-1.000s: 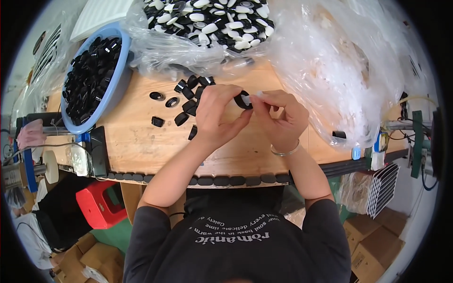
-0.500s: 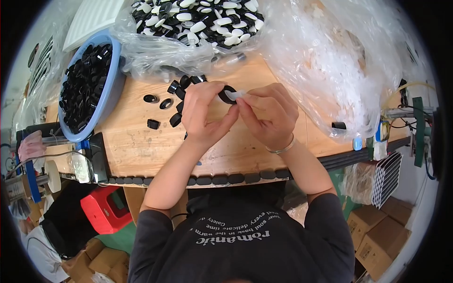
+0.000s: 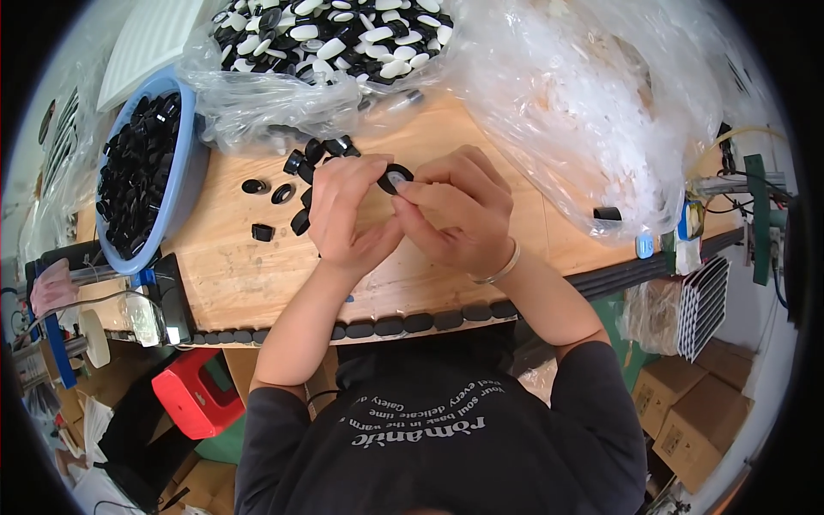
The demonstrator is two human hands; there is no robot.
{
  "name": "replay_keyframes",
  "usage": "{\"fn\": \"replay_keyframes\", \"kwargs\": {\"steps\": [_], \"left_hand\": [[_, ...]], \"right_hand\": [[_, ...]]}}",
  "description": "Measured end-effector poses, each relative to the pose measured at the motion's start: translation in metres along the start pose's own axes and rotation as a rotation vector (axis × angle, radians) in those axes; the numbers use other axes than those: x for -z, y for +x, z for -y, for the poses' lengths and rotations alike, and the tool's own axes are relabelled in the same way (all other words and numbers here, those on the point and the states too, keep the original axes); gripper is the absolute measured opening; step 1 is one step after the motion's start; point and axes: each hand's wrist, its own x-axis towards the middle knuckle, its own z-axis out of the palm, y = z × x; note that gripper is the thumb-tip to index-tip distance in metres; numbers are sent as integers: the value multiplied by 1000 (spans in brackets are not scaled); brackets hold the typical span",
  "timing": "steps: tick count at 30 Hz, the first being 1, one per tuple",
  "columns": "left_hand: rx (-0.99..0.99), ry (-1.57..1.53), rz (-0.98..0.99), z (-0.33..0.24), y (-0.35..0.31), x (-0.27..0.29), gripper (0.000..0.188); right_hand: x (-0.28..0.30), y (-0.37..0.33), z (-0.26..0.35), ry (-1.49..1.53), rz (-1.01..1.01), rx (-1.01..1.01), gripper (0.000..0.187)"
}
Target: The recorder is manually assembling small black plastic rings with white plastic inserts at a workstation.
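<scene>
Between my two hands is a round black cap [image 3: 384, 182], its opening turned up and a small pale translucent insert [image 3: 396, 178] inside it. My left hand [image 3: 348, 215] is closed on the cap's left side with fingertips and thumb. The fingers of my right hand [image 3: 463, 210] pinch together at the cap's right edge and touch the insert; how far they grip it is hard to see. Several loose black caps [image 3: 282, 194] lie on the wooden table just left of my left hand.
A blue basin [image 3: 190, 163] full of black caps stands at the left. A plastic bag [image 3: 266, 107] at the back holds black and white pieces. Another clear bag [image 3: 592, 137] with whitish pieces lies right, a black cap [image 3: 607, 213] by it. Black padding [image 3: 390, 326] lines the front edge.
The pale insert, earlier sticking out between cap and right fingers, now sits inside the cap's opening. Both hands have shifted slightly left in the picture, as has the whole table scene.
</scene>
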Motion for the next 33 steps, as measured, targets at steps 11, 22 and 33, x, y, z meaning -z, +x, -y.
{"fn": "replay_keyframes", "kwargs": {"steps": [11,22,33], "left_hand": [[-13,-39,-24,1,3,1,51],[-24,-35,76,4,1,1,49],[86,-210,50,0,0,-3,46]], "right_hand": [[8,-1,-2,460,110,-616,21],[16,1,-7,884,314,-993,24],[22,2,-15,1093,341,-1188,21]]}}
